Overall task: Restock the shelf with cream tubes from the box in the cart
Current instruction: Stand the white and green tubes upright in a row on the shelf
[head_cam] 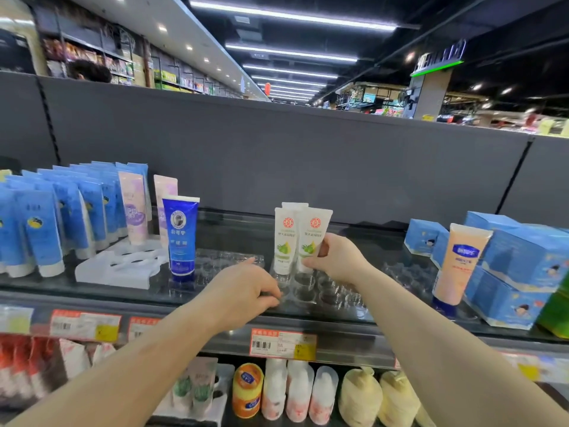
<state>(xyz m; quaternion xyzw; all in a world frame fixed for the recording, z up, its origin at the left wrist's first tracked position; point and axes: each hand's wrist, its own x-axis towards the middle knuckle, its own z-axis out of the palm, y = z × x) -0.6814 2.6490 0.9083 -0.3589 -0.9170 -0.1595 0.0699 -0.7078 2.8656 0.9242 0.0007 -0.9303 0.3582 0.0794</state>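
Two white cream tubes with green fruit labels stand upright on a clear plastic holder tray (311, 292) on the top shelf (215, 303). My right hand (337, 257) grips the right tube (312, 235) at its lower part. The left tube (284, 241) stands touching it, and a third white tube peeks out behind them. My left hand (246, 288) rests on the tray's front left edge, fingers curled against the clear plastic. The box and the cart are out of view.
A dark blue tube (181, 238) and several light blue tubes (46, 223) stand to the left beside an empty white holder (120, 266). A peach tube (458, 263) and blue boxes (523, 272) stand to the right. Price tags (283, 343) line the shelf edge above a lower shelf of products.
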